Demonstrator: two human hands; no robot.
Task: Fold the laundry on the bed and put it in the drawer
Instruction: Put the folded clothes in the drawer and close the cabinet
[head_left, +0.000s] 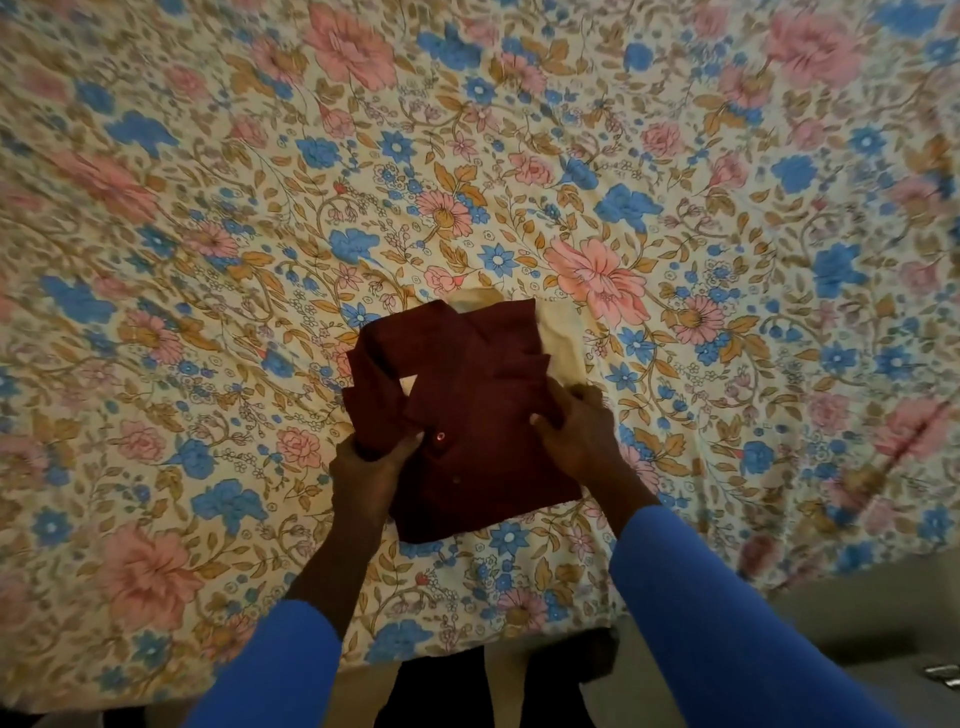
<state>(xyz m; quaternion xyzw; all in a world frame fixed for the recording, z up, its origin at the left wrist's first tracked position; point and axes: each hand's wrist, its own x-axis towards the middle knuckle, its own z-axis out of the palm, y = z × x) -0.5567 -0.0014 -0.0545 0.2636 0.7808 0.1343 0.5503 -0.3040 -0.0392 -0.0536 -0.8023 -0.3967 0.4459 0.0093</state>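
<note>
A: Where is the laundry?

B: A maroon garment lies folded into a rough square on the bed, close to the near edge and about midway across the view. The bed is covered by a cream sheet printed with pink and blue flowers.

A: Is it the only piece?

B: No, there are 2. A cream garment lies under the maroon one and peeks out at its far edge and far right corner.

A: What is the left hand doing?

B: The left hand grips the maroon garment at its near left side. The thumb lies across the top and the fingers are tucked under a bunched fold of the cloth.

A: And the right?

B: The right hand holds the garment's right edge. Its thumb presses on top and its fingers curl round the edge, down toward the sheet.

A: Any details on the cloth?

B: 1 small shiny button sits just beside the left thumb, and a pale tag shows between 2 overlapping folds farther up.

A: What else is in view?

B: Both arms wear blue sleeves, left and right. A strip of grey floor shows past the bed's corner at lower right.
</note>
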